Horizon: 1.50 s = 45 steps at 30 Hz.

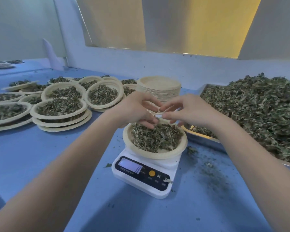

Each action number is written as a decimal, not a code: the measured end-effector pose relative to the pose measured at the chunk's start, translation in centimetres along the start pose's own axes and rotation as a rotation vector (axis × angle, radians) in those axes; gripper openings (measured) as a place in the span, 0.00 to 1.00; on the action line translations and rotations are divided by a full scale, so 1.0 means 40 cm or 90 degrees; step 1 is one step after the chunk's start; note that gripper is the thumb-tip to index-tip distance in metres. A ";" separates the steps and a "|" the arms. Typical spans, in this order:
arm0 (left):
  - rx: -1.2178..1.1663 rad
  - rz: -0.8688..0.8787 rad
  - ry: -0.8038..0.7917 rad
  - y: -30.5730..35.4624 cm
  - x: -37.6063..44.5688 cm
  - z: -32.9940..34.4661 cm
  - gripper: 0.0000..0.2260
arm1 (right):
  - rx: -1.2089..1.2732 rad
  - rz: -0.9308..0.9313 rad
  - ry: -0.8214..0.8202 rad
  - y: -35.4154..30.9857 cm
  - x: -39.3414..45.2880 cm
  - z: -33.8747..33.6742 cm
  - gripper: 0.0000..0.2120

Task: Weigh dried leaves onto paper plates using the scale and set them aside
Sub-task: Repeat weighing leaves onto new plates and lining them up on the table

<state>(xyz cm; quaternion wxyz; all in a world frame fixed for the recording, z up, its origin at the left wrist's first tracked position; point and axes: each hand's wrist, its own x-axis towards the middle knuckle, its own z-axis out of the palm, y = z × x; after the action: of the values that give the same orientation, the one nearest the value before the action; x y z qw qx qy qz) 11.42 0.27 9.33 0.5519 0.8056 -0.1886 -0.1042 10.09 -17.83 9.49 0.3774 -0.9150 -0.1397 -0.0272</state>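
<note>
1. The paper plate (155,152) of dried leaves (156,137) sits on the white scale (144,177), at about 6 o'clock from the stack of empty plates (158,88). It overhangs the platform on every side, so a nudge from either wrist could probably tip or shift it and upset the reading.
2. The left hand (136,111) hovers over the plate's 11 o'clock rim, fingers loosely apart and curled, fingertips just touching the leaves — any downward pressure there would likely add false weight.
3. The right hand (185,108) is at the 1 o'clock rim, thumb and forefinger drawn together as if on a small pinch; whether any leaf is between them I cannot tell. Crumbs dropped wide would join the litter (208,166) on the blue table (40,156) at 3 o'clock of the scale.
4. The display (130,164) is too blurred to read — a misread figure would mean a wrong portion.
5. The filled plates (60,106) at 9 o'clock are stacked unevenly; setting this one on top carelessly could slide a pile. The bulk tray (193,137) sits close at 3 o'clock.
</note>
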 end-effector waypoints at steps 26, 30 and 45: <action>-0.090 0.143 0.258 -0.026 0.009 0.022 0.14 | -0.133 -0.106 0.087 -0.053 0.012 0.044 0.03; -0.117 0.180 0.278 -0.012 0.017 0.033 0.11 | -0.079 -0.112 0.144 -0.062 0.002 0.026 0.03; -0.138 0.170 0.362 -0.094 -0.016 0.020 0.09 | -0.015 -0.075 0.176 -0.056 0.012 0.022 0.05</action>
<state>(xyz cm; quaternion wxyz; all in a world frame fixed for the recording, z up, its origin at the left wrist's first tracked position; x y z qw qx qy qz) 11.24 1.07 5.50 0.6736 0.7072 -0.1191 0.1787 9.88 -15.60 10.46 0.3802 -0.8971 -0.1393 -0.1770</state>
